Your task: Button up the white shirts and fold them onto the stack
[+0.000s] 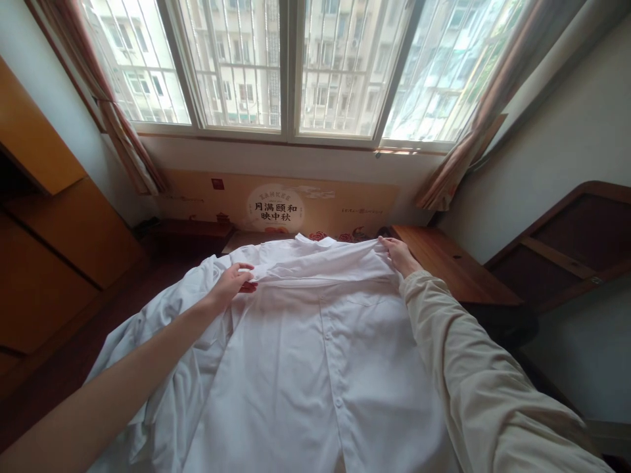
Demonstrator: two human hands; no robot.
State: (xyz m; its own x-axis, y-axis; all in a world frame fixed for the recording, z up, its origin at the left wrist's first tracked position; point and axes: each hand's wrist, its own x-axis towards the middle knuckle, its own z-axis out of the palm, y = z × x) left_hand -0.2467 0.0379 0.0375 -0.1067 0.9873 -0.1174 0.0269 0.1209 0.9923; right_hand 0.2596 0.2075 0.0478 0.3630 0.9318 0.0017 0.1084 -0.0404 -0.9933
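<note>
A white buttoned shirt (pixel 286 368) lies spread out in front of me, its collar at the far end and its button strip running towards me. My left hand (pixel 237 281) pinches the shirt fabric near the upper left, thumb below and fingers above. At the upper right, my right hand (pixel 398 253) grips the shirt's edge between thumb and fingers. A band of fabric is drawn up between both hands below the collar. More white cloth lies in folds under my left forearm.
Beyond the shirt stands a beige printed board (pixel 197 190) below a barred window (pixel 236 66). A wooden desktop (pixel 444 263) is at the right, near a brown-framed panel (pixel 572 243). Orange-brown cabinets (pixel 54 243) stand at the left. Curtains (pixel 123 131) hang beside the window.
</note>
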